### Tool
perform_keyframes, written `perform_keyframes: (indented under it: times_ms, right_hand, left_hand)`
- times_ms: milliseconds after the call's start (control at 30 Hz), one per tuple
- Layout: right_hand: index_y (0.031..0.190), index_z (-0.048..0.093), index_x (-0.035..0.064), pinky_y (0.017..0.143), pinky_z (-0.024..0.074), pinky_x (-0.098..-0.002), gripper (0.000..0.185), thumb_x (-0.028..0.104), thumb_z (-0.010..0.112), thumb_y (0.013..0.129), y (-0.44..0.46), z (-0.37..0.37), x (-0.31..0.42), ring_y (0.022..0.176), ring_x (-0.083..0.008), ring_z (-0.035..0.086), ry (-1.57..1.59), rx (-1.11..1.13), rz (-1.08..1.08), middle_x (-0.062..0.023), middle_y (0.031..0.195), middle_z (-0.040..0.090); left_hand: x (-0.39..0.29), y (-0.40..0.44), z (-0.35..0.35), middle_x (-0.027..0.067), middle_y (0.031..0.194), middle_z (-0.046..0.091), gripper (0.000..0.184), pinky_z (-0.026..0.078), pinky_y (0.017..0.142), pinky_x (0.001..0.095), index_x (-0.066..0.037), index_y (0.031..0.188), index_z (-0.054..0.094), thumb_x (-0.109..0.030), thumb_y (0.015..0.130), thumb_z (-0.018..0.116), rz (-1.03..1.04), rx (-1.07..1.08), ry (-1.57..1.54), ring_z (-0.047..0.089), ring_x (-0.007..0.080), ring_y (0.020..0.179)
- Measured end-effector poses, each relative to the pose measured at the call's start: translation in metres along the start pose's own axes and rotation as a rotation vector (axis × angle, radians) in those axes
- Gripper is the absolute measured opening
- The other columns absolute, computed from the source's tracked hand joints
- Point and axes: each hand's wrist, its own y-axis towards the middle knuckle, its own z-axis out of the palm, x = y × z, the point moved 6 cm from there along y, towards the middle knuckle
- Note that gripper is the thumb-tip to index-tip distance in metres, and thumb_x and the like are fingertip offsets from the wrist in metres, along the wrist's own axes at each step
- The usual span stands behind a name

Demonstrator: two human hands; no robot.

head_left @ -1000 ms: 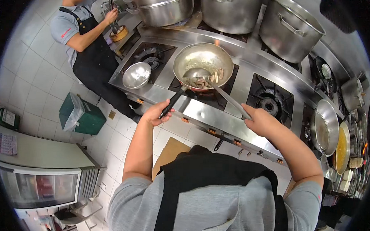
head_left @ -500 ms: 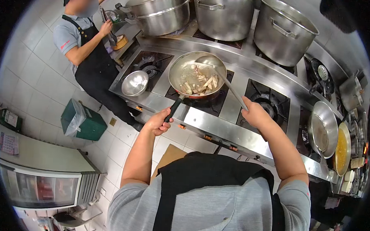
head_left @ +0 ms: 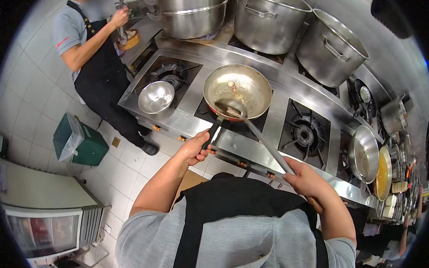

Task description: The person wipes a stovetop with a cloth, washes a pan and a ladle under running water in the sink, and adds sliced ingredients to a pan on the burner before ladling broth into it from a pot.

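My left hand (head_left: 197, 148) is wrapped round the black handle (head_left: 214, 133) of a frying pan (head_left: 258, 88) with a red outer edge. The pan is over a stove burner, in front of me. In my right hand (head_left: 303, 176) is the long shaft of a metal ladle (head_left: 266, 141). The ladle's bowl lies inside the pan at the near side, by the handle. A few small pale food pieces (head_left: 234, 90) stick to the pan's middle; more food shows at the ladle's bowl, partly hidden by it.
A metal bowl (head_left: 156, 97) stands left of the pan, and an unoccupied burner (head_left: 304, 134) is on the right. Large pots (head_left: 271, 23) line the back. Pans, one with yellow liquid (head_left: 382, 174), sit far right. A co-worker (head_left: 101, 59) stands at left near a green bin (head_left: 89, 141).
The ladle has come from the pan's far side to its near side, and my right hand has drawn back. The pale strips spread in the pan are now mostly out of sight.
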Motion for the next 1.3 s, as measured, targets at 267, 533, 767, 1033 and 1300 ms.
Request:
perform_keyframes:
  times_ms: [267, 533, 767, 1033, 1300]
  right_hand:
    - [0.129, 0.037, 0.0046, 0.082, 0.0439, -0.0405, 0.054, 0.016, 0.053, 0.079, 0.108, -0.013, -0.011, 0.095, -0.0406, 0.056, -0.235, -0.398, -0.168, -0.0288, 0.101, 0.057]
    - [0.128, 0.041, 0.0041, 0.075, 0.0466, -0.0359, 0.054, 0.015, 0.056, 0.077, 0.1, 0.01, -0.003, 0.087, -0.0327, 0.061, -0.157, -0.294, -0.109, -0.0233, 0.096, 0.061]
    - [0.128, 0.039, -0.0009, 0.074, 0.0455, -0.0303, 0.054, 0.012, 0.056, 0.078, 0.092, 0.01, -0.015, 0.077, -0.0235, 0.058, -0.034, -0.433, -0.018, -0.015, 0.091, 0.06]
    - [0.134, 0.033, 0.003, 0.035, 0.0329, -0.0219, 0.054, 0.008, 0.05, 0.083, 0.033, 0.046, 0.025, 0.037, -0.007, 0.04, 0.491, -0.109, 0.13, -0.0017, 0.061, 0.049]
    - [0.13, 0.041, 0.0118, 0.037, 0.0286, -0.0222, 0.05, 0.006, 0.052, 0.081, 0.041, 0.039, 0.001, 0.042, -0.0053, 0.034, 0.268, -0.14, 0.152, 0.0039, 0.06, 0.042]
  left_hand:
    - [-0.014, -0.001, -0.014, 0.0007, 0.073, 0.044, 0.046, 0.023, 0.037, 0.0136, -0.027, 0.135, 0.027, -0.032, 0.092, 0.044, -0.046, 0.049, 0.039, 0.032, 0.0048, 0.048]
    - [-0.006, 0.026, -0.036, 0.0032, 0.073, 0.051, 0.033, 0.034, 0.038, 0.0169, -0.02, 0.119, 0.04, -0.03, 0.089, 0.05, -0.156, 0.12, -0.127, 0.044, 0.0081, 0.052]
    - [-0.005, 0.028, -0.02, 0.0, 0.068, 0.047, 0.027, 0.031, 0.035, 0.0169, -0.011, 0.1, 0.047, -0.036, 0.09, 0.049, -0.323, 0.409, -0.426, 0.038, 0.0055, 0.047]
    - [-0.004, 0.033, -0.027, -0.0024, 0.064, 0.044, 0.034, 0.027, 0.034, 0.0169, -0.009, 0.096, 0.045, -0.043, 0.09, 0.046, -0.331, 0.334, -0.335, 0.034, 0.0041, 0.044]
    - [0.003, 0.031, -0.03, -0.0062, 0.048, 0.034, 0.048, 0.025, 0.032, 0.0153, -0.013, 0.065, 0.043, -0.056, 0.085, 0.045, -0.398, 0.303, -0.185, 0.031, 0.0028, 0.037]
